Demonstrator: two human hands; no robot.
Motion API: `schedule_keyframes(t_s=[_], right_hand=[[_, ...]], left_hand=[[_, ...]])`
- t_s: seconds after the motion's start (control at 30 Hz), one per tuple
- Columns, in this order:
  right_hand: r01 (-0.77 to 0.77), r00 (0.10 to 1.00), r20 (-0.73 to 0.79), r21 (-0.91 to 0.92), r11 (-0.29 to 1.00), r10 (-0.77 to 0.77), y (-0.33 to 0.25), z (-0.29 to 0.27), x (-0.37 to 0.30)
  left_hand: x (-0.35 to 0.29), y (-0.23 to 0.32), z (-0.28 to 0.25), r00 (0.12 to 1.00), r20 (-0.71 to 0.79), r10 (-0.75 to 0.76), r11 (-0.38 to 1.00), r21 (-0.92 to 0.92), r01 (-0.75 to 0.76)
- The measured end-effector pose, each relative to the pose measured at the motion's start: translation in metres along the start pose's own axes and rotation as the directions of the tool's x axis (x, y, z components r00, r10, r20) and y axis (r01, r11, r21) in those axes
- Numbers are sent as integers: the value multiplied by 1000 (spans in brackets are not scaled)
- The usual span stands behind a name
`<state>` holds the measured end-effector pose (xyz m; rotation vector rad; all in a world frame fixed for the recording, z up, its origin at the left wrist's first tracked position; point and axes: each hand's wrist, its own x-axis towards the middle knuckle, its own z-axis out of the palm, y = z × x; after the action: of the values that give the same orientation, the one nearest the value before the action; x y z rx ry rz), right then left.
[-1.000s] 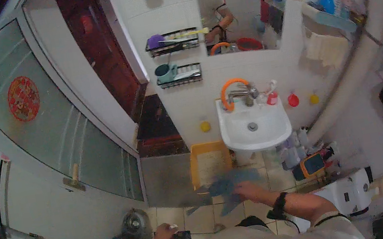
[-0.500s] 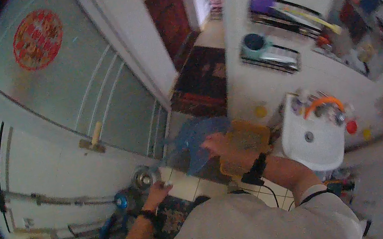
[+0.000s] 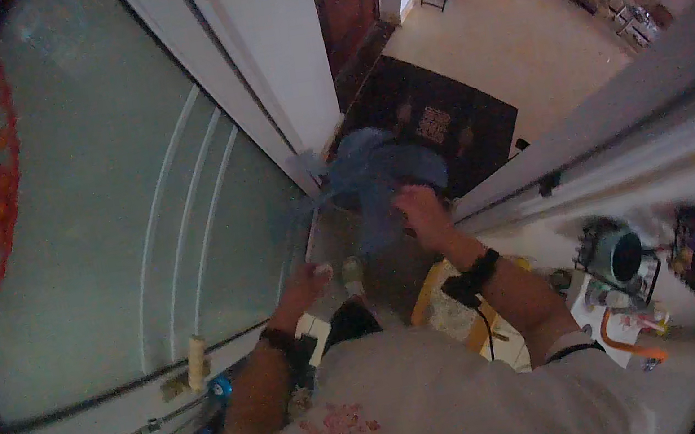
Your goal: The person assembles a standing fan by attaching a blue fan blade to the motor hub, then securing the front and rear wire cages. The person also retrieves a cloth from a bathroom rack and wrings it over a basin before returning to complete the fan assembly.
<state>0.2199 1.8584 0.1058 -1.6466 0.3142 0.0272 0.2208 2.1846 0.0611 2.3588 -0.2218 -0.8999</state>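
A thin, crumpled blue sheet-like thing (image 3: 381, 171), which looks like a plastic bag, hangs in front of me over the doorway. My right hand (image 3: 422, 212) is closed on its near right edge, arm stretched forward. Lower and to the left is my left hand (image 3: 309, 287), its fingers pinched around a small white thing (image 3: 324, 271) too blurred to name. Both wrists carry dark bands. My foot (image 3: 353, 272) shows beyond the left hand, in a light shoe.
A frosted glass sliding door (image 3: 110, 209) stands on my left. Ahead lies a dark doormat (image 3: 433, 117), with the pale floor (image 3: 510, 37) beyond. A yellow-edged mat (image 3: 453, 309) lies below my right arm. To the right are a sink (image 3: 598, 304) with an orange hose and a wall rack (image 3: 617, 252).
I have moved forward toward the doorway, and the view has swung with me. The blue thing has gone ahead with my right hand, and my left hand has risen away from the floor clutter.
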Motion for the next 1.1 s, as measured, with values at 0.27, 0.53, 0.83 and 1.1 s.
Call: schedule_keyframes(t_s=[0.27, 0.53, 0.83, 1.1], right_hand=[[46, 951, -302, -52, 998, -60, -39, -65, 183], [220, 859, -512, 399, 890, 17, -73, -187, 345], [214, 693, -714, 66, 975, -104, -135, -384, 478], [261, 424, -886, -78, 962, -187, -83, -551, 651]], left_hand=[[231, 144, -117, 973, 61, 221, 914, -362, -185], [416, 263, -168, 937, 242, 251, 909, -393, -142], [575, 425, -230, 959, 230, 164, 934, -348, -76], [888, 586, -207, 855, 385, 347, 920, -316, -231]])
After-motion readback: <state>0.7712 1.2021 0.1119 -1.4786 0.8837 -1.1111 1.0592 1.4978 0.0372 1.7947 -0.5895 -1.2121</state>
